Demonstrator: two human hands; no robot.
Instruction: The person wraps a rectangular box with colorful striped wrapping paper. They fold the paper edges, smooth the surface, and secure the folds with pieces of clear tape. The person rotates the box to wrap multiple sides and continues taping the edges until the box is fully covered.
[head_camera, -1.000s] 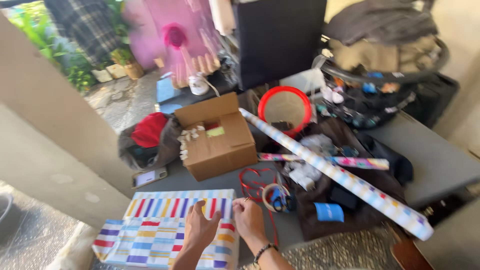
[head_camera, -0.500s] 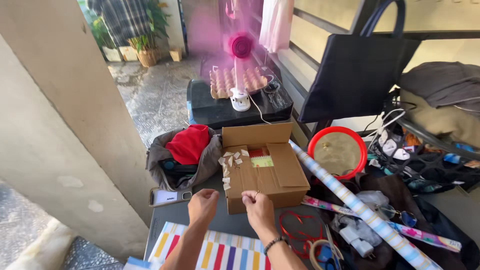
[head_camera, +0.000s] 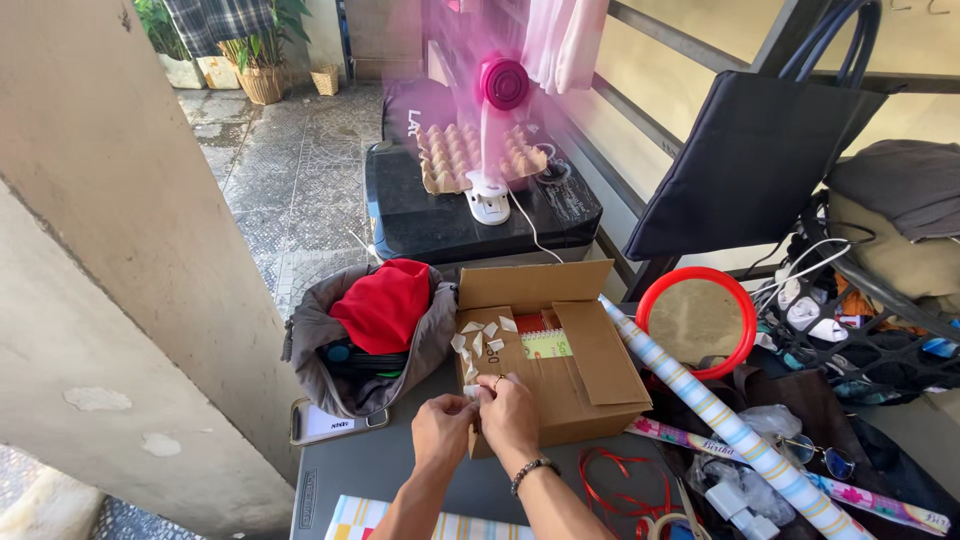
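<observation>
Both hands, having come up off the striped parcel (head_camera: 400, 520), are now meeting at the cardboard box (head_camera: 545, 360): left hand (head_camera: 443, 432) and right hand (head_camera: 508, 412) are pinching a tape piece (head_camera: 473, 394) off its flap, fingers nearly closed, needing a clean peel next.

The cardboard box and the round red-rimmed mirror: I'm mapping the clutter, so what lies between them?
In the head view, a roll of striped wrapping paper lies slantwise between the cardboard box and the red-rimmed mirror, its upper end beside the box's right flap.
</observation>
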